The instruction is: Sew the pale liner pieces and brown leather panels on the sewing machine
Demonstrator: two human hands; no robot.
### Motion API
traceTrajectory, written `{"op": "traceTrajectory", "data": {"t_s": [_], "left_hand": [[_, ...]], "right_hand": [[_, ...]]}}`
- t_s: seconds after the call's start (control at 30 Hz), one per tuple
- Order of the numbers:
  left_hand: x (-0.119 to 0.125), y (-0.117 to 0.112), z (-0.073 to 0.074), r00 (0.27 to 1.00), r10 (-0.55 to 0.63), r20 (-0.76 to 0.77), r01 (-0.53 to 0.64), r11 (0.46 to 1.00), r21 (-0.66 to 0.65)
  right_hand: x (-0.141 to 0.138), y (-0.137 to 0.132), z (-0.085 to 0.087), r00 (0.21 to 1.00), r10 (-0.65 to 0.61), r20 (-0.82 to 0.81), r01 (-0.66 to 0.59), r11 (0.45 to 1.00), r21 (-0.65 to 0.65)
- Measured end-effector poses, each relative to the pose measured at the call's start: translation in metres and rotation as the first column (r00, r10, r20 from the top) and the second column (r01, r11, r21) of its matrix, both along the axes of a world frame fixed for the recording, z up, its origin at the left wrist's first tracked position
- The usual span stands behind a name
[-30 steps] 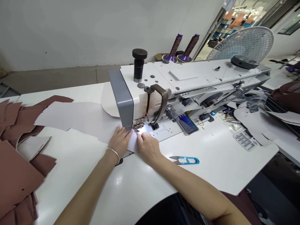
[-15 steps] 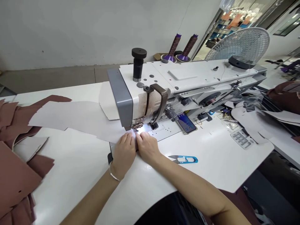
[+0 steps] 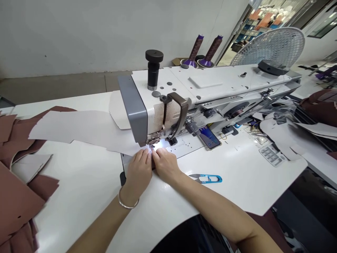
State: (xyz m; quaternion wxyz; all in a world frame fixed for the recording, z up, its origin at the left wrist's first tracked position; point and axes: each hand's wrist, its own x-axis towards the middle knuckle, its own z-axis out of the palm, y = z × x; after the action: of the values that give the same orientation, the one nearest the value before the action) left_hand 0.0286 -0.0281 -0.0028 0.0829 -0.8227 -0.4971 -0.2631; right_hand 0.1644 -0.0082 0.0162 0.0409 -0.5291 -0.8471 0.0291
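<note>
Two hands on a pale cut panel (image 3: pixel 79 128) at the sewing machine's presser foot (image 3: pixel 154 141)
Left hand (image 3: pixel 138 173) and right hand (image 3: pixel 165 165) nearly closed, pinching the panel's edge side by side.

Sewing machine (image 3: pixel 210 82) mostly wht, w/ grey end cap (image 3: pixel 133 109), dk brown handle (image 3: pixel 181 109) & blk post (image 3: pixel 153 68). Patch on front of machine looks tan-mottled. Sheet (image 3: pixel 79 128) under the hands is plain pale lilac-grey, no visible print. Cut pieces (image 3: pixel 15 200) at left are reddish-brown, plain. Worktop (image 3: pixel 79 168) glossy wht. Thread cones (image 3: pixel 196 47) dk maroon w/ criss-cross wind & purple bases. Snips (image 3: pixel 206 178) bright blue w/ silver blades. Phone (image 3: pixel 209 138) shows blue screen. Fan (image 3: pixel 268 45) pale grey, grid-pattern mesh, blk hub (image 3: pixel 272 67). Bangle (image 3: pixel 128 202) silver. Wall (image 3: pixel 105 31) greyish off-wht, faintly blotchy.
</note>
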Motion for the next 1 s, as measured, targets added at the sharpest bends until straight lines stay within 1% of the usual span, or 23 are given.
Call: {"op": "traceTrajectory", "data": {"t_s": [0.17,0.3,0.67,0.83,1.0], "left_hand": [[-0.006,0.008,-0.005,0.999,-0.029,-0.043,0.028,0.999,-0.022],[-0.010,0.015,-0.007,0.996,-0.045,-0.082,0.042,0.998,-0.041],[-0.015,0.024,-0.002,0.989,-0.026,-0.147,0.011,0.995,-0.101],[-0.016,0.027,0.001,0.993,-0.021,-0.119,0.009,0.995,-0.102],[-0.017,0.026,0.000,0.996,-0.020,-0.091,0.011,0.996,-0.091]], "right_hand": [[0.001,0.001,0.000,1.000,0.026,-0.009,-0.026,0.999,0.019],[0.000,0.002,0.000,1.000,0.012,-0.014,-0.011,1.000,0.026],[-0.002,0.003,-0.003,1.000,-0.010,-0.006,0.011,0.998,0.063],[-0.002,0.004,-0.005,1.000,-0.014,-0.013,0.015,0.997,0.081],[-0.003,0.001,-0.005,1.000,-0.020,-0.016,0.021,0.997,0.077]]}}
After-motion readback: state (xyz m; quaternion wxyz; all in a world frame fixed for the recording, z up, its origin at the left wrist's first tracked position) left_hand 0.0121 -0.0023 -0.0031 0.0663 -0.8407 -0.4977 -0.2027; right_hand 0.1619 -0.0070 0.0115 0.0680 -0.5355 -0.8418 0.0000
